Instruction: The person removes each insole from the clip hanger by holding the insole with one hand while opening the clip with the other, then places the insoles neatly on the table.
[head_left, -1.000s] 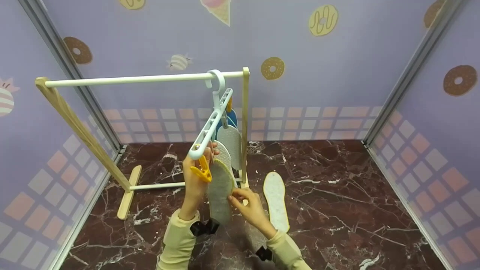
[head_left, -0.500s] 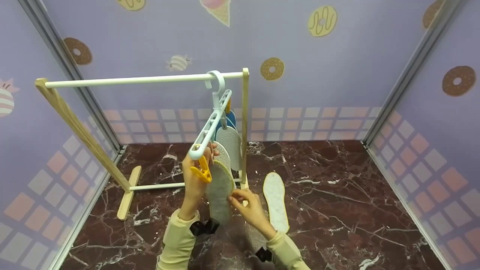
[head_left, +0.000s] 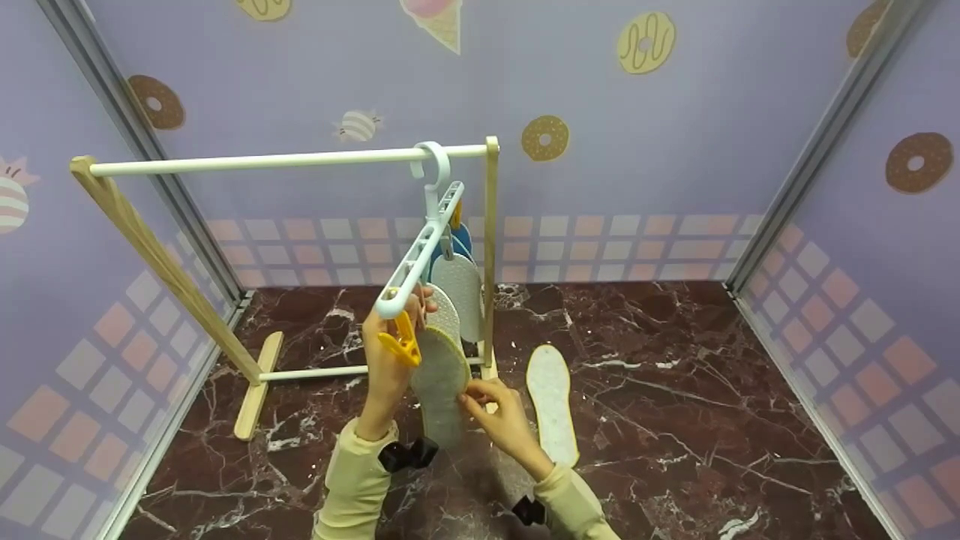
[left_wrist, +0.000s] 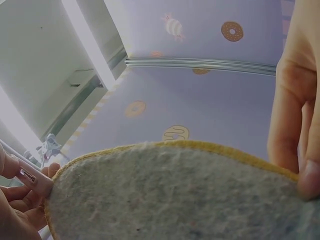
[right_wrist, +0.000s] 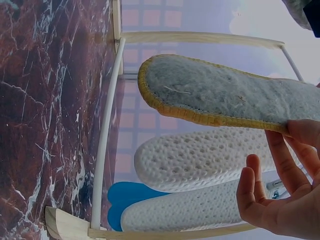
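A grey felt insole point(head_left: 439, 386) with yellow edging hangs upright below the front end of a white clip hanger point(head_left: 433, 223). My right hand point(head_left: 501, 414) pinches its side edge between thumb and forefinger, the other fingers spread loosely in the right wrist view. My left hand point(head_left: 381, 364) is raised under the hanger's front end, beside the insole's top. In the left wrist view its fingers grip a pink clothespin point(left_wrist: 36, 180) right at the insole's rounded edge. A yellow clothespin point(head_left: 403, 343) dangles from the hanger's tip, in front of that hand.
White perforated insoles point(right_wrist: 200, 155) and blue ones point(right_wrist: 125, 197) hang farther back on the hanger. A wooden rack with a white rod point(head_left: 285, 160) carries the hanger. Another yellow-edged insole point(head_left: 551, 405) lies on the dark marbled surface point(head_left: 675, 420) at right.
The grey insole's top edge has sunk slightly, and my right hand has shifted a little with it. My left hand stays nearly still.
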